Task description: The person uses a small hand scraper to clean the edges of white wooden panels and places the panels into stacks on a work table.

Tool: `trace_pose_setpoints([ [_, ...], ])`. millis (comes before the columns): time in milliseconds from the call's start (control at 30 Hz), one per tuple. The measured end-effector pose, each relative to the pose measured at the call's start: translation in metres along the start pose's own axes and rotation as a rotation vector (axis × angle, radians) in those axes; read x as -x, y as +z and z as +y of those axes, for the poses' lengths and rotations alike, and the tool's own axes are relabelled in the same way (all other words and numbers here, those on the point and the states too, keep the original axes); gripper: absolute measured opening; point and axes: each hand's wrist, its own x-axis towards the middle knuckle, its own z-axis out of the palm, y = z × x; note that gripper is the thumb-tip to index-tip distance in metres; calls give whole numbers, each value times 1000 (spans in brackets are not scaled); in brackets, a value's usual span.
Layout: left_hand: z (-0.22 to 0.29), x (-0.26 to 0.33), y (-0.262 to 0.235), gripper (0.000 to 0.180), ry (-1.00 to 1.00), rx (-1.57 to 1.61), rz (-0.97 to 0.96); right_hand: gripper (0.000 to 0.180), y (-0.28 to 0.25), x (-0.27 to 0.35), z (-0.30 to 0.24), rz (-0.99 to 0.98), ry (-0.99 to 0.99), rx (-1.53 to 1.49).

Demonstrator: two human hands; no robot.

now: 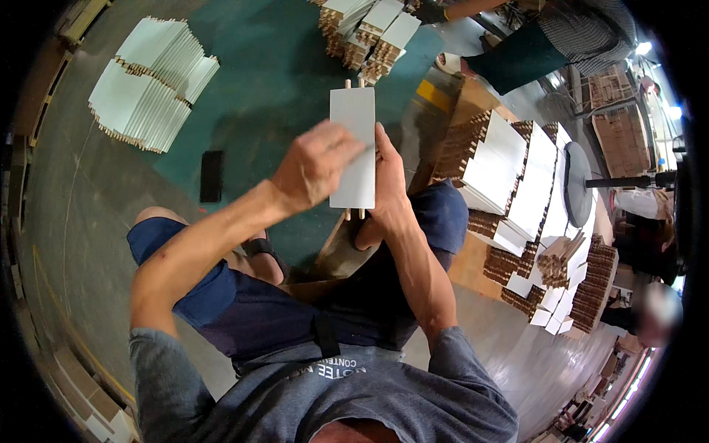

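A white rectangular board (352, 177) is upright in front of me, with short wooden dowels sticking out at its top and bottom ends. My right hand (388, 184) grips its right edge, thumb up along the side and the other fingers partly hidden behind it. My left hand (314, 164) is over the left part of the board, fingers curled together and blurred by motion. Whatever those fingers may hold does not show.
White boards are stacked on the floor at far left (148, 88), and more lie at the top (377, 29) near another person (561, 44). At right, a big stack of boards (509, 162) stands beside a round dark disc (580, 184). A black rectangular piece (211, 176) lies on the green floor.
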Motion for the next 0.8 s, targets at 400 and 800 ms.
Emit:
trace_pose_setpoints([
  [400,-13,-3,5,23,140,-82,-34,48,-32,-10,-1,-258,46,-95],
  [800,22,-39,-114,14,18,61,314,59,-92,-44,17,192,-11,586],
])
